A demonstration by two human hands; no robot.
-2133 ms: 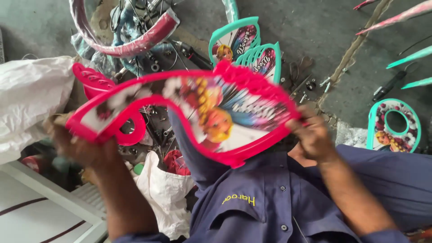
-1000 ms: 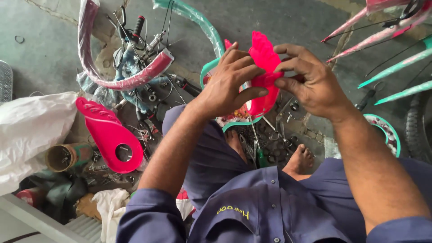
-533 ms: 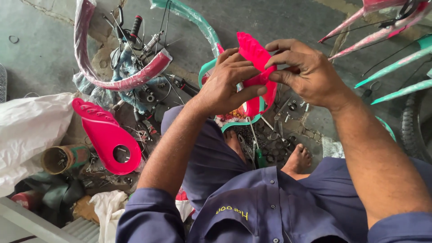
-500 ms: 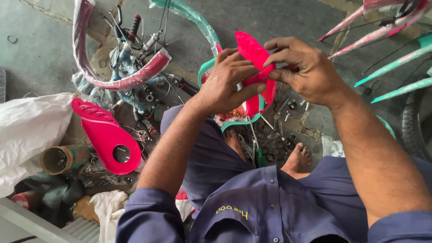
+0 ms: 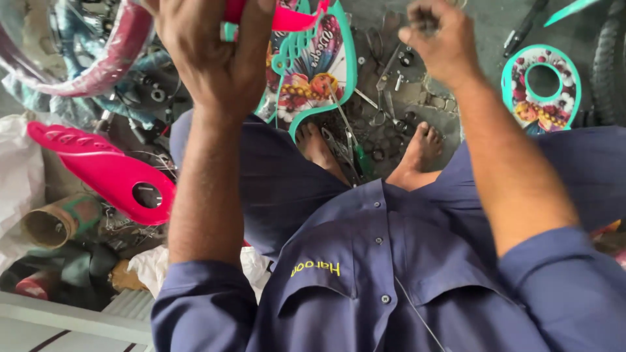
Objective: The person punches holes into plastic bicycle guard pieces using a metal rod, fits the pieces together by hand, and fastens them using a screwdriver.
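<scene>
Two hands up: left grip (image 5: 215, 58) pinches pink panel (image 5: 287, 16); right grip (image 5: 440, 39) pressed together.

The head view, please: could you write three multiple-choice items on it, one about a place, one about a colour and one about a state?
1. Where does the pink cover with a round hole lie?
A. on the floor at the person's left
B. on the lap
C. in the right hand

2. What colour is the rim of the ring-shaped guard?
A. yellow
B. teal
C. black

3. What is the left hand doing?
A. resting open on the floor
B. gripping a pink part
C. holding a cardboard tube

Key: 1 A, it lies left of the knees. 2 B, a teal edge frames the flowered print. 3 B, the fingers close on the pink piece.
</scene>
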